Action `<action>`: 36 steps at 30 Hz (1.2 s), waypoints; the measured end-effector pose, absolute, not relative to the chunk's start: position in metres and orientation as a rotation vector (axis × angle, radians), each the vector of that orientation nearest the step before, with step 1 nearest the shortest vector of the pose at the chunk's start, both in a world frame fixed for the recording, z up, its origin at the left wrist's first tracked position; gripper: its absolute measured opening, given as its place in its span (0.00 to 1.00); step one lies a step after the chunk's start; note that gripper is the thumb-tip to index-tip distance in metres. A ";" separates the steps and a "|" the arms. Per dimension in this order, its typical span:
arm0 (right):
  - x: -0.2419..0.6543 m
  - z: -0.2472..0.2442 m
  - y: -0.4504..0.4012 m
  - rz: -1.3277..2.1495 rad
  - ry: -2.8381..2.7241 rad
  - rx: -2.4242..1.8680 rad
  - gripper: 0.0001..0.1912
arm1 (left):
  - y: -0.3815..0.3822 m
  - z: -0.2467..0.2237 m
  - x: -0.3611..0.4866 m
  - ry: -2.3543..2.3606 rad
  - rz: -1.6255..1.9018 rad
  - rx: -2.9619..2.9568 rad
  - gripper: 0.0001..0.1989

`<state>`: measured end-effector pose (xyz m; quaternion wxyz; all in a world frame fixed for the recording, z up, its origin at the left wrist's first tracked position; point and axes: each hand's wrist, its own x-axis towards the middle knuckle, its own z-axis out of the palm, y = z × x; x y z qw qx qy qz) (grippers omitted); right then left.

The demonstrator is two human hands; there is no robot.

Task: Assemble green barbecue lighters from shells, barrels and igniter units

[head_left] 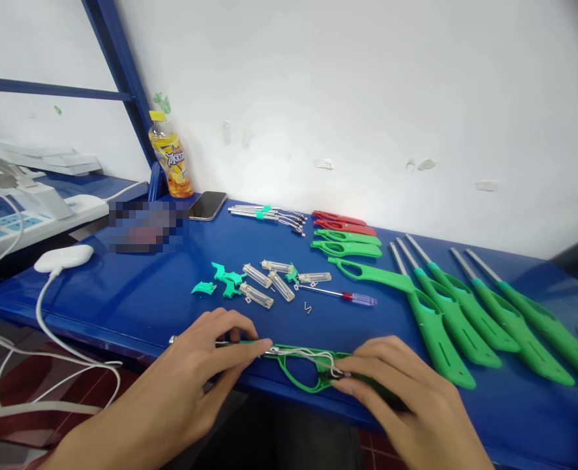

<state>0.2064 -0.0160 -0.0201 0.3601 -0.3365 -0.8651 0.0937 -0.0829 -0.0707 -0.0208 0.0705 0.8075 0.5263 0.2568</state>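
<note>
My left hand (pixel 211 359) pinches the metal tube at the left end of an open green lighter half-shell (pixel 286 376) near the table's front edge. White wires (pixel 318 354) run from the tube along the shell, above its finger loop. At their right end my right hand (pixel 406 382) grips the handle part and touches a small dark piece (pixel 336 374), which I cannot make out fully. Just beyond lie clear fuel tanks (pixel 282 286), green triggers (pixel 230 282), a screwdriver (pixel 360 299) with a purple handle and small screws (pixel 308 307).
Several assembled green lighters (pixel 475 326) lie at the right. Red half-shells (pixel 345 225), green half-shells (pixel 350 249) and metal tubes with wires (pixel 254 212) lie along the back. A phone (pixel 208 205), a drink bottle (pixel 172 160) and a white charger (pixel 64 258) are at the left.
</note>
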 end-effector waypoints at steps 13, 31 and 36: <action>0.217 -0.023 -0.010 0.243 -2.152 -0.899 0.18 | -0.064 -0.009 -0.069 1.595 0.736 2.531 0.31; 0.230 -0.053 -0.004 0.085 -2.173 -0.862 0.07 | -0.020 0.029 -0.152 2.180 0.353 2.091 0.28; 0.228 -0.053 -0.003 0.057 -2.173 -0.833 0.06 | -0.016 0.017 -0.171 2.138 0.353 2.105 0.20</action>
